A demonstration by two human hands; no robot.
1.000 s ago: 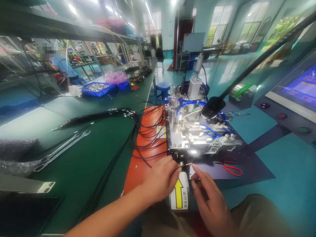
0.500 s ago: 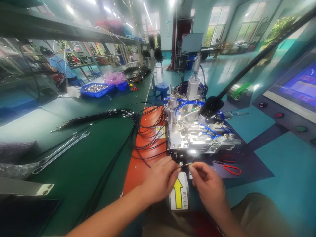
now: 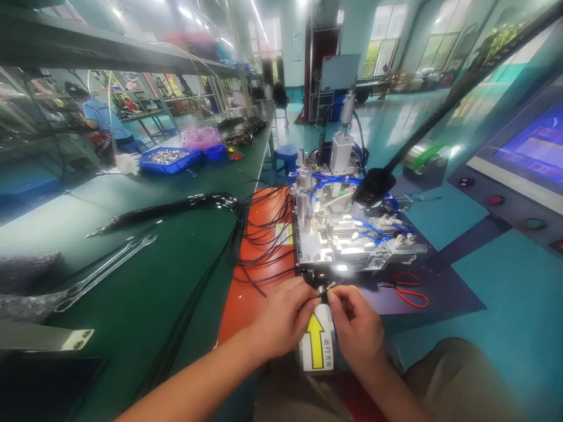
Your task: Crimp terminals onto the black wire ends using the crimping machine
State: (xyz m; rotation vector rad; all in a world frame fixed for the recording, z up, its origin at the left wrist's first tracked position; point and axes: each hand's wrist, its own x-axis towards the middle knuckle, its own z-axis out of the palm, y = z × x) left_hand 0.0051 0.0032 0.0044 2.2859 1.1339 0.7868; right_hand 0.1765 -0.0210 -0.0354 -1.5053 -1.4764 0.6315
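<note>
My left hand (image 3: 285, 316) is closed in a pinch on a thin black cable (image 3: 322, 293), just in front of the machine. Close beside it, my right hand (image 3: 358, 328) pinches the same cable near its tip, where small coloured wire ends (image 3: 331, 285) stick out. Both hands are above a white label with a yellow arrow (image 3: 315, 346). Behind them stands a metal machine (image 3: 352, 234) with blue air tubes. More black cables (image 3: 268, 258) run across the orange plate (image 3: 235, 316) to the left of the machine.
Red-handled snips (image 3: 411, 296) lie right of my hands. Wrenches (image 3: 109, 272) and a bundle of black cables (image 3: 176, 208) rest on the green bench mat (image 3: 176, 252). Farther back are a blue tray (image 3: 176, 164) of small metal parts and a seated person (image 3: 105, 117). A control panel (image 3: 519, 199) stands right.
My right hand has moved left, closer to my left hand, and its fingers now pinch the cable nearer to the left fingertips. The view has shifted slightly.
</note>
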